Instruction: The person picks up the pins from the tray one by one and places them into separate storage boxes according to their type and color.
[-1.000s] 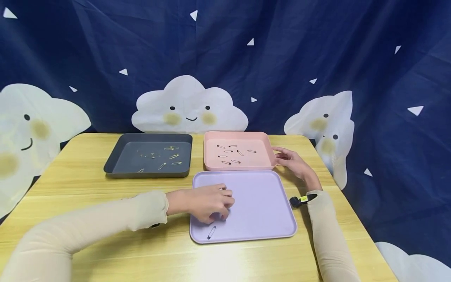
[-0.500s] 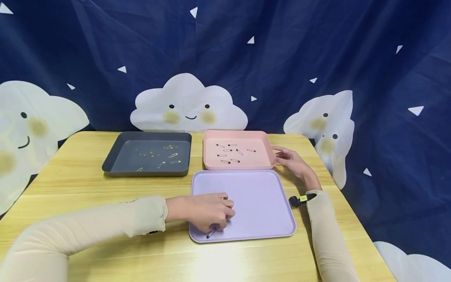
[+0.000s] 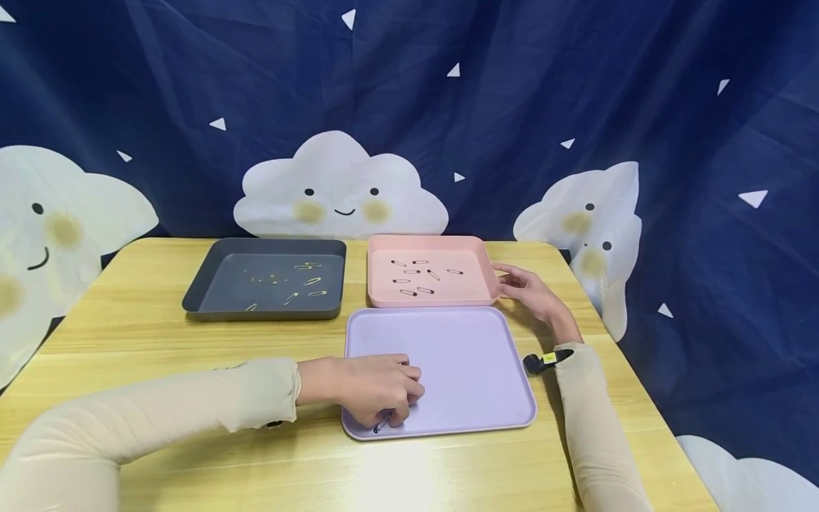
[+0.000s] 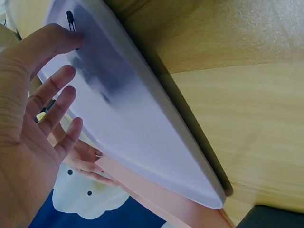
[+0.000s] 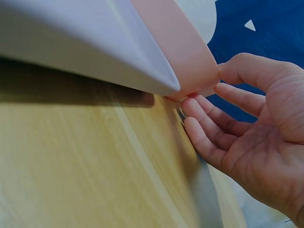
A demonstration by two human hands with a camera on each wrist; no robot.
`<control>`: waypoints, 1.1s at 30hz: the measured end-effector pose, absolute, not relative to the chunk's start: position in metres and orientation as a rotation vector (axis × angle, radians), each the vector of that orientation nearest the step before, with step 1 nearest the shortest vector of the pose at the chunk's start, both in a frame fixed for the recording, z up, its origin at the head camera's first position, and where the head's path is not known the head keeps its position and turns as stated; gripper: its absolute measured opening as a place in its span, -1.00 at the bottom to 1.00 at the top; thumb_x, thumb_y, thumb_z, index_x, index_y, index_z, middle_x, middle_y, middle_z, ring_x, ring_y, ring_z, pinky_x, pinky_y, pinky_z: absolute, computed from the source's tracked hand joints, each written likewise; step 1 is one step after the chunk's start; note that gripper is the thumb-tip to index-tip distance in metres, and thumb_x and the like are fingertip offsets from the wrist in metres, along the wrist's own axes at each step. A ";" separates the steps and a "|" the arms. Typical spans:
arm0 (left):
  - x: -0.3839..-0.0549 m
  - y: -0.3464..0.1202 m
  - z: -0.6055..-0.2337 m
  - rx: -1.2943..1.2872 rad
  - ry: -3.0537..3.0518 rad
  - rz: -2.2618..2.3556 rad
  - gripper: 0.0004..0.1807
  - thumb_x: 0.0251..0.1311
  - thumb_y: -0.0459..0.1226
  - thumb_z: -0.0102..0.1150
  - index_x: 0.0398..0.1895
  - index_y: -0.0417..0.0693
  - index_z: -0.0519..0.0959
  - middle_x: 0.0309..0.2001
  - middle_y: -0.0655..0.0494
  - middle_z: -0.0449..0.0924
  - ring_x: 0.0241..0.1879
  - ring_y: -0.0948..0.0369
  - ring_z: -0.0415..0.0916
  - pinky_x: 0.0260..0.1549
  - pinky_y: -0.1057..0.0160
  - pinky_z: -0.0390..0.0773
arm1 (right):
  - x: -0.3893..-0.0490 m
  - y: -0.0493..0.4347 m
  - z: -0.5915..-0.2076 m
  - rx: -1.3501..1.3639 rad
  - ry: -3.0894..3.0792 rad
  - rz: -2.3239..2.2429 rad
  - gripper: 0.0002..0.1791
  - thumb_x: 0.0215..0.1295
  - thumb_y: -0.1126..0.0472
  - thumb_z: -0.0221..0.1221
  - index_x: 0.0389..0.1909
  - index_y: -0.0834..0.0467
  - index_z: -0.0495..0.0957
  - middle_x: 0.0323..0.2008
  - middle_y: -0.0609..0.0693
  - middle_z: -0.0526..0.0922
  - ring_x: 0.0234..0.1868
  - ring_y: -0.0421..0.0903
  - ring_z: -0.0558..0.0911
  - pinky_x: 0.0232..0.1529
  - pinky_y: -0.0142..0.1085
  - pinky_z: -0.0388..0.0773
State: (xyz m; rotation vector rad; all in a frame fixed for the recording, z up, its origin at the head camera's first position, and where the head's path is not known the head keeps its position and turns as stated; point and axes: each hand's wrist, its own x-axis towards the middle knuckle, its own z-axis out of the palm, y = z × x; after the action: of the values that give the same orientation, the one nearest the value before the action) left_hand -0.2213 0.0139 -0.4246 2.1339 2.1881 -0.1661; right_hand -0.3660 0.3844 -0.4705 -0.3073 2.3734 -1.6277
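Observation:
My left hand (image 3: 374, 387) is low over the lilac tray (image 3: 461, 355) at its near-left corner. Its thumb (image 4: 64, 38) and index finger pinch a dark safety pin (image 3: 381, 423). In the left wrist view the thumb covers the middle of the pin (image 4: 71, 19), and the other fingers are spread off it. My right hand (image 3: 530, 290) is at the right side of the pink tray (image 3: 433, 301), which holds several dark safety pins (image 3: 416, 272). In the right wrist view its relaxed fingertips (image 5: 191, 105) touch the outer wall near the corner.
A dark grey tray (image 3: 262, 315) with several gold safety pins (image 3: 313, 281) and tiny gold bits stands at the back left. The lilac tray sits right in front of the pink one on the wooden table (image 3: 269, 469). A blue cloud-print curtain (image 3: 397, 85) hangs behind.
My left hand has moved slightly toward the near edge of the lilac tray, and its thumb and index finger have come onto the safety pin. The right hand has stayed at the pink tray.

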 end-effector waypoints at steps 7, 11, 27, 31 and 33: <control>-0.221 0.015 -0.425 2.129 2.197 -0.189 -0.85 -0.12 -0.19 0.49 -0.56 0.33 0.70 -0.34 0.43 0.48 -0.20 0.36 0.33 -0.19 0.37 0.26 | -0.367 0.386 -0.470 -0.332 2.362 -1.649 -0.37 0.47 0.36 0.13 0.50 0.34 0.22 0.17 0.43 0.50 -0.02 -0.31 0.60 -0.03 -0.52 0.57; -0.224 0.015 -0.427 2.133 2.226 -0.195 -0.87 -0.05 -0.14 0.47 -0.61 0.32 0.68 -0.38 0.44 0.49 -0.20 0.36 0.34 -0.19 0.37 0.27 | -0.369 0.387 -0.470 -0.325 2.338 -1.663 -0.37 0.48 0.35 0.13 0.51 0.33 0.21 0.22 0.50 0.45 -0.02 -0.30 0.60 -0.03 -0.51 0.59; -0.230 0.018 -0.434 2.029 2.318 -0.181 -0.77 -0.10 -0.15 0.45 -0.74 0.22 0.57 -0.41 0.43 0.47 -0.25 0.35 0.36 -0.18 0.35 0.32 | -0.366 0.387 -0.469 -0.314 2.320 -1.665 -0.37 0.49 0.35 0.12 0.52 0.27 0.22 0.26 0.52 0.41 0.00 -0.29 0.59 -0.02 -0.51 0.58; -0.233 0.018 -0.436 2.022 2.346 -0.162 -0.78 -0.11 -0.16 0.43 -0.75 0.22 0.57 -0.42 0.43 0.47 -0.25 0.33 0.37 -0.16 0.34 0.32 | -0.366 0.387 -0.470 -0.322 2.323 -1.658 -0.36 0.49 0.34 0.12 0.53 0.29 0.19 0.28 0.53 0.40 0.02 -0.28 0.58 -0.01 -0.51 0.58; -0.236 0.018 -0.436 2.022 2.365 -0.148 -0.78 -0.13 -0.17 0.42 -0.75 0.21 0.56 -0.43 0.43 0.47 -0.26 0.33 0.36 -0.16 0.34 0.33 | -0.366 0.387 -0.470 -0.319 2.332 -1.648 -0.36 0.49 0.34 0.12 0.53 0.28 0.20 0.27 0.52 0.41 0.02 -0.28 0.58 -0.01 -0.52 0.57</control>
State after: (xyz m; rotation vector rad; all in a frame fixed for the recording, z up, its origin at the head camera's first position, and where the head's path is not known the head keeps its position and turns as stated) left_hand -0.2364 0.0183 -0.4361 2.0222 2.3655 -0.1485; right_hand -0.3662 0.3868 -0.4702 -0.3192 2.3324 -1.6476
